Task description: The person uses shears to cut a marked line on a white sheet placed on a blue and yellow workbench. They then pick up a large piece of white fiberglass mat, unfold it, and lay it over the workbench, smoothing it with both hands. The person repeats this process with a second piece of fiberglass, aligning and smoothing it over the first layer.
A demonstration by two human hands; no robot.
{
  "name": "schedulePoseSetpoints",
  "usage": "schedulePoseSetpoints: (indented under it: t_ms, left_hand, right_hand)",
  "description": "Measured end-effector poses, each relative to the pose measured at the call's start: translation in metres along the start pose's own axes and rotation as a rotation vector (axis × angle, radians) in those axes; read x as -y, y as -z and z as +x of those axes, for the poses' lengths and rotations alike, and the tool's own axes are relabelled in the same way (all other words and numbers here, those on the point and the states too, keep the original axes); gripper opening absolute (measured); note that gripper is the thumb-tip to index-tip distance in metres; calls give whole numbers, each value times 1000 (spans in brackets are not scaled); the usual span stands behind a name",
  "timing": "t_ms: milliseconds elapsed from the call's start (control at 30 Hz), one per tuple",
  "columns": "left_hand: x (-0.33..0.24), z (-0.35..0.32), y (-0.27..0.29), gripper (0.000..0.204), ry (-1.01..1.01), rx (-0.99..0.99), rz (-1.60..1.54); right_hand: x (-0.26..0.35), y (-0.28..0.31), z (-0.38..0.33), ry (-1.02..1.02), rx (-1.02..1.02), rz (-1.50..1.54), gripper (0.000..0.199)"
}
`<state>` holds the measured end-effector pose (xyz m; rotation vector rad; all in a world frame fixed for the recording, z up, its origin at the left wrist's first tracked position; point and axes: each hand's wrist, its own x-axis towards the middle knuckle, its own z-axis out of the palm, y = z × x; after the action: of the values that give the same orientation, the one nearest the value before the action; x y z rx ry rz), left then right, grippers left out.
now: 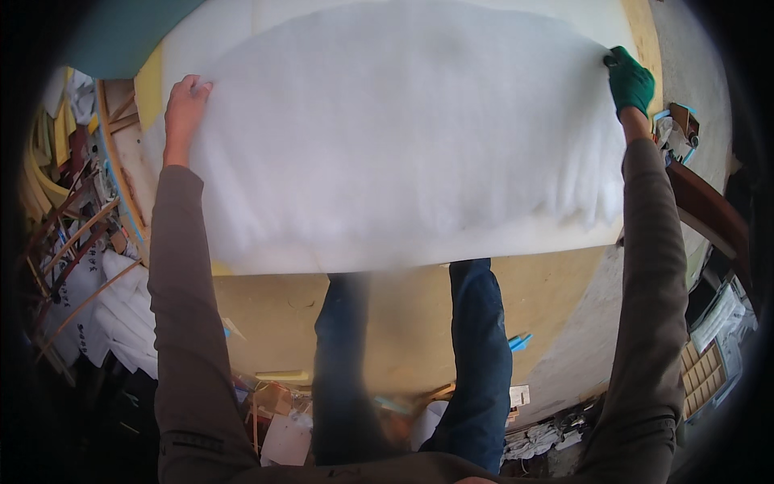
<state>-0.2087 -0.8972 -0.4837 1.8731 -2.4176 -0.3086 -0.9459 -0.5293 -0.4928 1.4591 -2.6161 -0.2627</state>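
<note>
Nearest are the person's legs in dark blue trousers, standing over a flat tan board on the floor. Just beyond them runs the near edge of a broad white padded slab with pale yellow sides; what supports it is hidden. On it, a soft white sheet of fibrous wadding is spread from side to side, its ragged, rippled near border lying short of the slab's near edge, most unevenly toward the right.

The hands are wide apart, each closed on the wadding's margin: the bare left hand near the slab's left edge, the right hand in a dark green glove near the right edge, slightly farther off. Between them the wadding's far edge bows away toward the slab's far edge.

As far as can be judged, the opening-out is mostly done; the near border is not yet smooth and neither side is released. Whether anything is fastened cannot be told. Past the far left corner lies a teal sheet.
</note>
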Motion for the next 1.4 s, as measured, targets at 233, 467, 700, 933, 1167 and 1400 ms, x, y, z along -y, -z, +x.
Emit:
schedulePoseSetpoints:
  t_ms: [233,467,700,933,1167,1400]
  left_hand:
    - [12,3,-20,41,80,-84,143]
    - [-100,-93,21,55,-90,-382,48]
    - [-397,-246,-86,69,-727,269,-96]
    - [-466,-253,-92,79,-538,278,-2]
    - [-507,-250,-115,76,-778,263,-36]
    - [-495,-248,-115,75,-650,277,-59]
  right_hand:
    - [14,-25,-3,-86,60,142,41]
    - [-79,33,-86,-449,-322,1056,67]
    - [-74,1,-226,-812,124,912,62]
    - [-31,3,-171,-385,-299,427,75]
    - [41,-5,-146,-66,-32,499,68]
    - [23,-31,-147,7,-135,648,52]
